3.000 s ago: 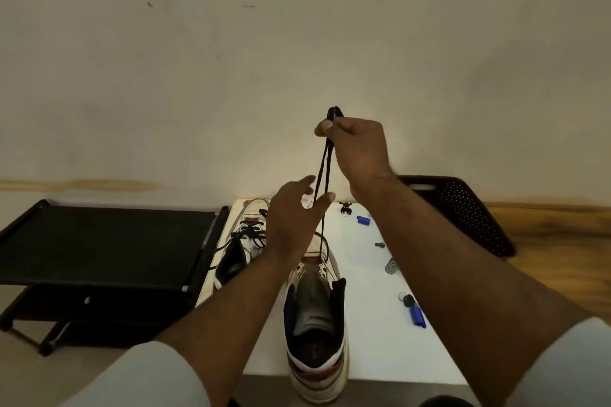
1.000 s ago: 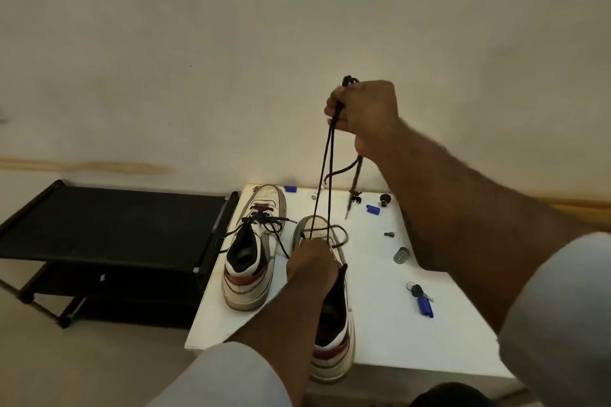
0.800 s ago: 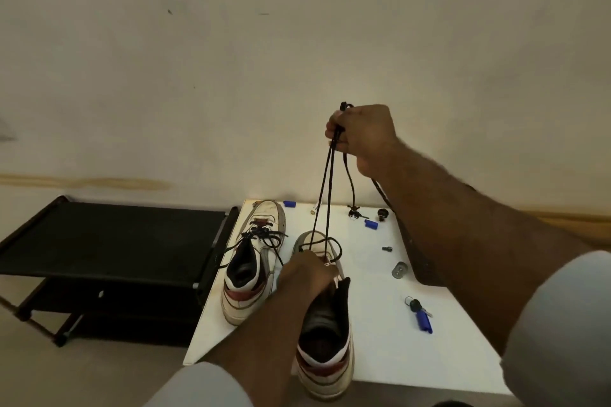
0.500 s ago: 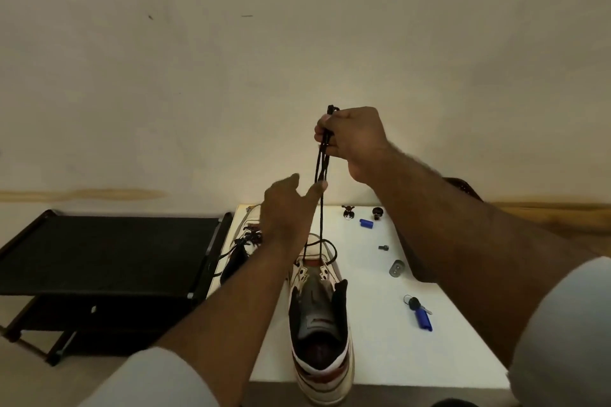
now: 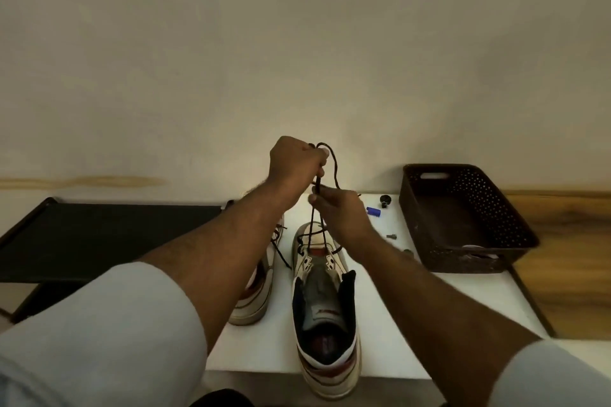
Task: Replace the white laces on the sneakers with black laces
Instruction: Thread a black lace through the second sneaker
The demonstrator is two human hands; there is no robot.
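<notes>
Two white and red sneakers stand on a white table (image 5: 390, 324). The right sneaker (image 5: 324, 304) is near the table's front edge, its tongue open, with a black lace (image 5: 312, 225) rising from its front eyelets. My left hand (image 5: 296, 166) grips the lace's top above the shoe, a loop sticking out past its fingers. Just below, my right hand (image 5: 340, 213) pinches the same lace. The left sneaker (image 5: 259, 287) is mostly hidden behind my left forearm; black lace hangs at its side.
A dark perforated basket (image 5: 463, 218) sits on the table's right part. Small items lie behind my hands: a blue piece (image 5: 374, 211), a black knob (image 5: 384, 199), a screw (image 5: 391, 236). A black low rack (image 5: 99, 235) stands left of the table.
My right hand has dropped from the lace's top to a lower point, and my left hand has risen and taken the top of the lace. The view has tilted, showing the basket.
</notes>
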